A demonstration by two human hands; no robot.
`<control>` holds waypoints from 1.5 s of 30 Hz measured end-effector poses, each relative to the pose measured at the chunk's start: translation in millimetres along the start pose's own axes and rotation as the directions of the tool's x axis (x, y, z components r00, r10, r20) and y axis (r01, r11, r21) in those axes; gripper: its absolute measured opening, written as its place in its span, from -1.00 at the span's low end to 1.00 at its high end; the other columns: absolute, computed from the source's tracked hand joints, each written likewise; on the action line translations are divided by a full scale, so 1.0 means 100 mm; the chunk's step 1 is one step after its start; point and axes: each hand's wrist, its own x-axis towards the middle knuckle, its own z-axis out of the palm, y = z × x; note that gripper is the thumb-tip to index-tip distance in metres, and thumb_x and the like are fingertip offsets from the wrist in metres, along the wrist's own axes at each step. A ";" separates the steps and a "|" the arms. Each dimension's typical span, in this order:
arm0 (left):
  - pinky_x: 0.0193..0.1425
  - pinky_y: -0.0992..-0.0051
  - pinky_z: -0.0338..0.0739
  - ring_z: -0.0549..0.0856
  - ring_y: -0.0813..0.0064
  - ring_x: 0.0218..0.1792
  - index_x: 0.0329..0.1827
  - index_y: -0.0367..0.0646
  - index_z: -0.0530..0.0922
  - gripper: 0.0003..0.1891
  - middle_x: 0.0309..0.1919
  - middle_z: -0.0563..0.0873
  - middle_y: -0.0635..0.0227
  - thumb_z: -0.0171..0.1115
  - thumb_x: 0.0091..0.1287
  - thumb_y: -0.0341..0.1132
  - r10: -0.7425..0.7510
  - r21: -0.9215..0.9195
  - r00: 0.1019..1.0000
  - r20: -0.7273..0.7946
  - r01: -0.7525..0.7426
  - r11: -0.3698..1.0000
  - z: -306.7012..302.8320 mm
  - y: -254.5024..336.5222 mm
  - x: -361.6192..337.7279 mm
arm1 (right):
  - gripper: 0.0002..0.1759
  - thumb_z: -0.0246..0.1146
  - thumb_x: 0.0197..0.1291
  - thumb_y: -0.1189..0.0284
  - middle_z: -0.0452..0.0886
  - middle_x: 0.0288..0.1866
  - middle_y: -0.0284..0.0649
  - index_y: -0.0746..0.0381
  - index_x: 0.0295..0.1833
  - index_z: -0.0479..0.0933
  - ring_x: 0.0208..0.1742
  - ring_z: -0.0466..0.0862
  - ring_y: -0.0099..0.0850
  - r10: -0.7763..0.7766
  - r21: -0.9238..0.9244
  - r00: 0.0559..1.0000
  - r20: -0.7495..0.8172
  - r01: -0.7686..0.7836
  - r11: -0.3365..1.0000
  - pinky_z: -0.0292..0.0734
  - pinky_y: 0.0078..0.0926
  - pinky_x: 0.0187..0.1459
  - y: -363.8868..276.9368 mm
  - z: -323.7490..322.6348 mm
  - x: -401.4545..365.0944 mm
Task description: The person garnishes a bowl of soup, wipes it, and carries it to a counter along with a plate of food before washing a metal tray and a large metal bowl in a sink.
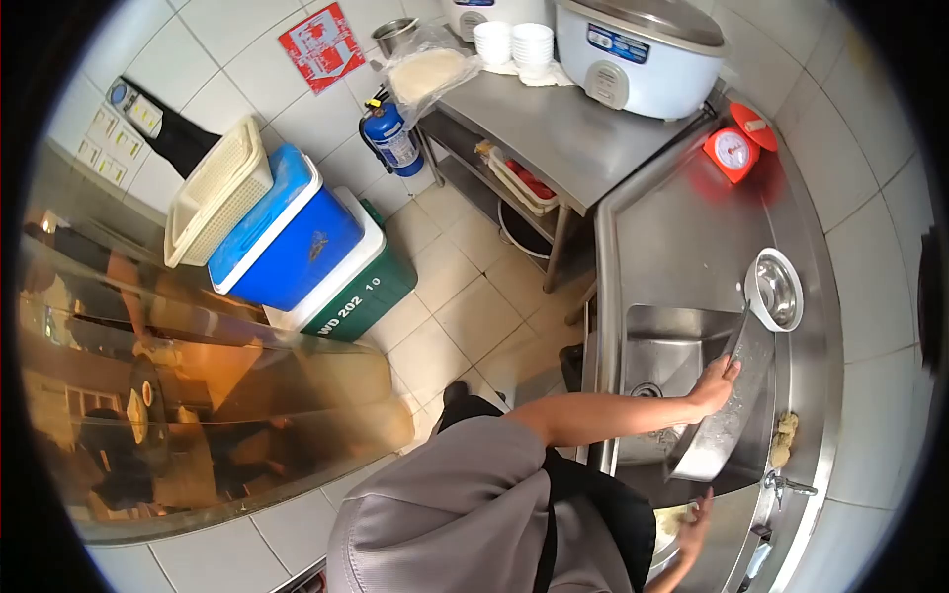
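Observation:
My left hand grips the rim of a wet metal tray, which is tilted over the sink. Lower in the view, my right hand is slightly blurred, its fingers apart and holding nothing. It is beside a pale, yellowish item partly hidden by my apron. A white-rimmed bowl with a shiny metal inside sits by the tray's far end. The faucet and a tan sponge or scrubber are along the sink's wall side.
A red scale stands on the sink counter. A steel table holds a large cooker and stacked white bowls. Blue and green coolers are across the floor, near a fire extinguisher. People show behind a transparent partition.

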 end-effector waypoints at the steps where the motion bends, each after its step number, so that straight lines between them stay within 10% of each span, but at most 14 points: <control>1: 0.02 0.43 0.30 0.47 0.42 -0.14 -0.02 -0.26 0.37 -0.64 -0.15 0.54 0.19 -0.21 0.41 -0.13 0.005 -0.088 1.000 -0.010 -0.005 0.996 -0.04 0.05 0.02 | -0.01 0.34 -0.21 0.59 0.02 0.39 -0.01 0.33 0.36 -0.06 0.35 0.16 -0.21 0.009 -0.020 1.000 0.001 -0.009 1.000 0.18 -0.35 0.22 -0.84 0.34 -0.12; 3: 0.02 0.45 0.29 0.45 0.45 -0.14 -0.03 -0.24 0.38 -0.65 -0.15 0.53 0.22 -0.20 0.41 -0.13 -0.032 -0.147 0.999 -0.039 0.026 0.989 -0.08 0.20 0.00 | 0.02 0.36 -0.16 0.54 0.06 0.37 0.04 0.35 0.37 -0.15 0.36 0.12 -0.16 -0.039 -0.452 0.935 -0.353 -0.134 0.882 0.14 -0.32 0.26 -1.60 0.81 -0.17; 5: 0.00 0.49 0.28 0.40 0.51 -0.15 -0.04 -0.21 0.39 -0.66 -0.16 0.51 0.27 -0.20 0.41 -0.13 -0.133 -0.243 0.987 -0.089 0.108 0.964 -0.18 0.37 -0.02 | -0.06 0.35 -0.11 0.51 0.09 0.34 0.10 0.36 0.35 -0.06 0.36 0.13 -0.13 -0.396 -0.470 0.664 -0.634 0.076 0.879 0.12 -0.31 0.27 -1.44 0.98 0.06; 9: 0.04 0.46 0.27 0.41 0.48 -0.10 -0.05 -0.21 0.38 -0.67 -0.14 0.50 0.29 -0.20 0.41 -0.13 -0.159 -0.345 0.984 -0.080 0.123 0.930 -0.38 0.49 0.02 | -0.51 0.01 0.16 0.52 0.33 0.23 -0.05 0.30 0.25 0.23 0.22 0.35 -0.14 -0.698 -0.712 0.290 -0.655 0.070 0.698 0.25 -0.28 0.21 -1.53 0.71 0.30; 15: -0.35 0.40 0.48 0.51 0.51 -0.32 -0.08 -0.09 0.30 -0.76 -0.26 0.50 0.34 -0.18 0.38 -0.15 -0.420 -0.580 0.899 0.127 0.410 0.704 -0.94 0.99 -0.18 | -0.59 -0.03 0.19 0.61 0.47 0.11 -0.13 0.20 0.18 0.37 0.02 0.54 -0.21 -0.730 -0.717 0.255 -0.634 0.162 0.678 0.43 -0.36 -0.03 -2.08 0.69 0.21; 19: -0.28 0.38 0.50 0.57 0.41 -0.31 -0.13 -0.14 0.31 -0.63 -0.36 0.53 0.31 -0.13 0.34 0.01 -0.195 -0.622 0.872 0.450 0.462 0.631 -1.26 1.02 -0.12 | -0.72 0.13 0.19 0.35 0.62 -0.22 -0.08 0.27 -0.05 0.54 -0.32 0.65 -0.22 -0.702 -0.722 0.259 -0.664 0.023 0.691 0.51 -0.35 -0.38 -1.88 0.58 0.34; 24: -0.04 0.37 0.37 0.61 0.44 -0.19 -0.10 -0.26 0.39 -0.36 -0.33 0.63 0.17 -0.18 0.26 0.25 -0.012 -0.170 0.842 0.539 0.123 0.978 -2.06 1.29 -0.21 | -0.70 0.21 0.13 0.24 0.64 -0.42 -0.08 0.28 -0.28 0.63 -0.48 0.64 -0.22 -0.570 -0.585 0.146 -0.809 -0.089 0.806 0.50 -0.34 -0.45 -2.35 0.70 0.18; 27: -0.15 0.47 0.44 0.62 0.49 -0.27 -0.17 -0.28 0.44 -0.66 -0.34 0.64 0.20 -0.03 0.33 -0.11 0.212 -0.100 0.902 0.377 -0.188 0.977 -2.45 1.08 -0.13 | -0.64 0.24 0.09 0.18 0.63 -0.47 -0.07 0.30 -0.34 0.62 -0.54 0.61 -0.21 -0.518 -0.520 0.048 -0.854 -0.112 0.847 0.49 -0.33 -0.47 -2.50 0.73 0.16; 29: -0.15 0.42 0.46 0.61 0.40 -0.25 -0.20 -0.25 0.49 -0.72 -0.32 0.64 0.21 0.04 0.27 -0.18 0.245 0.239 0.936 0.254 -0.306 0.921 -2.71 0.99 -0.13 | -0.55 0.26 0.04 0.10 0.62 -0.49 -0.03 0.35 -0.33 0.60 -0.53 0.60 -0.17 -0.303 -0.282 -0.040 -0.952 -0.263 0.923 0.50 -0.29 -0.45 -2.31 0.58 0.30; 33: -0.13 0.41 0.47 0.61 0.35 -0.22 -0.20 -0.25 0.51 -0.72 -0.31 0.64 0.20 0.07 0.23 -0.19 0.233 0.307 0.938 0.256 -0.308 0.901 -3.10 0.72 -0.06 | -0.53 0.30 -0.02 0.08 0.63 -0.33 -0.05 0.35 -0.33 0.60 -0.30 0.61 -0.16 0.269 0.270 -0.168 -0.948 0.022 0.963 0.51 -0.36 -0.23 -2.20 0.60 0.44; 39: -0.08 0.41 0.48 0.61 0.37 -0.18 -0.11 -0.29 0.46 -0.67 -0.24 0.63 0.18 0.14 0.23 -0.19 0.204 0.196 0.872 0.445 -0.317 0.928 -3.39 0.69 -0.21 | -0.49 0.30 0.00 0.12 0.61 -0.19 -0.14 0.36 -0.13 0.53 -0.21 0.59 -0.24 0.562 0.559 0.071 -0.824 0.257 0.788 0.50 -0.39 -0.16 -1.94 0.56 0.34; 45: 0.27 0.28 0.24 0.26 0.07 0.26 0.37 -0.21 -0.24 -0.03 0.26 0.15 -0.12 0.17 0.14 0.10 0.014 0.165 0.747 0.664 -0.166 0.972 -3.75 1.11 -0.86 | -0.46 0.29 0.01 0.13 0.59 -0.15 -0.15 0.37 -0.06 0.48 -0.18 0.58 -0.27 0.497 0.745 0.576 -0.649 0.347 0.570 0.49 -0.38 -0.14 -2.21 1.17 0.32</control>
